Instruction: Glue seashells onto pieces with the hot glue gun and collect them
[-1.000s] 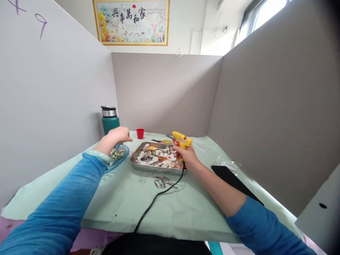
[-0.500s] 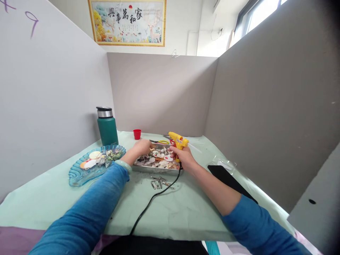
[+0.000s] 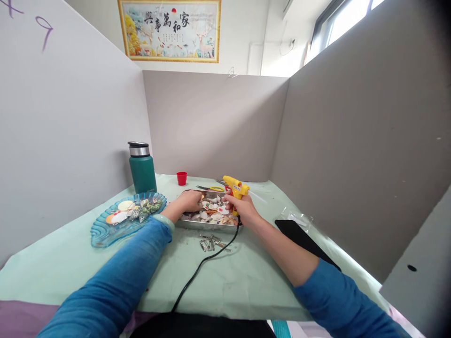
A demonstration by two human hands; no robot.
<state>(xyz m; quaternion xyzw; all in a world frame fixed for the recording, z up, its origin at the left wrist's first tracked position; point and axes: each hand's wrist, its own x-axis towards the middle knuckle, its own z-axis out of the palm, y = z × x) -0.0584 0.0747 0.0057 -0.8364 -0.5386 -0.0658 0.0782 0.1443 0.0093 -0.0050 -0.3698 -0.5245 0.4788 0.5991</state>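
Shells (image 3: 213, 214) fill a shallow metal tray (image 3: 207, 226) whose long side runs across in front of the person, and they lie right under the fingers of the left hand (image 3: 190, 201), the nearer one, over the tray's left part; its fingertips are hidden among the pieces, so I cannot tell whether they pinch anything. The right hand (image 3: 245, 210), by the tray's right end, is wrapped around the handle of a yellow plastic glue gun (image 3: 235, 186), its nozzle slanting forward and left, a clear glue stick (image 3: 259, 195) jutting behind. The shells look hard and chalky, some rounded, some flat (a few tinged orange or red). Shiny, slim metal clips (image 3: 212, 242) lie loose before the tray, near the bendy black cord (image 3: 197, 271). A ribbed, see-through blue dish (image 3: 100, 235) sits beside the left sleeve (image 3: 120, 274)
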